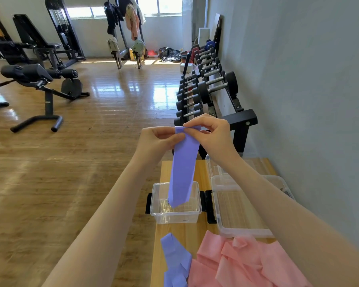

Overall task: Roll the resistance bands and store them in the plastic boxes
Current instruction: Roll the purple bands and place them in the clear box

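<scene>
A purple resistance band [183, 166] hangs straight down from both my hands. My left hand [157, 139] pinches its top left corner, and my right hand [210, 131] pinches the top edge from the right. The band's lower end dips into a small clear plastic box [175, 212] on the wooden table [184, 230]. Another purple band [175, 262] lies crumpled at the near edge of the table. Beside it sits a heap of pink bands [245, 264].
A larger clear box [243, 230] stands to the right of the small one, with another clear box [214, 164] behind it. A dumbbell rack [214, 88] runs along the right wall. Gym benches [39, 79] stand on the wooden floor to the left.
</scene>
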